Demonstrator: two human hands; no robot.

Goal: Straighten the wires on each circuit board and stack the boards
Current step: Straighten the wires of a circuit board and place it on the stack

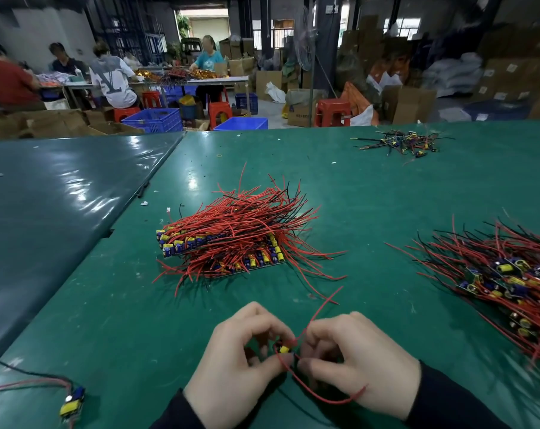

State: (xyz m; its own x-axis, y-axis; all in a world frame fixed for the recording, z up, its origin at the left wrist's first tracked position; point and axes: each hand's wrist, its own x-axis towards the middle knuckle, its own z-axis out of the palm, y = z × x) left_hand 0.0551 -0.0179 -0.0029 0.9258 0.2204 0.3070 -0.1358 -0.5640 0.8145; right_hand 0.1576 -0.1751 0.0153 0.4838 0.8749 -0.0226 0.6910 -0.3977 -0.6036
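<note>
- Two hands meet low at the middle of the green bench (107, 305), with one small circuit board (284, 349) between them.
- The left hand (240, 360) pinches the board with curled fingers and thumb, its grip closed on it.
- The right hand (355, 357) also has its fingers curled at the board's right end; it seems to pinch the board or a wire there, though the fingers hide the exact contact.
- A red wire (321, 308) rises from the board up and to the right, and another loops below the right hand.
- Beyond the hands, a stack of boards (219, 246) lies with red and black wires fanned to the right.
- A loose heap of boards (507, 280) lies at the right edge.
- A single board (72, 404) with wires lies near the left corner.
- A small pile of wire scraps (401, 144) sits far back on the right.
</note>
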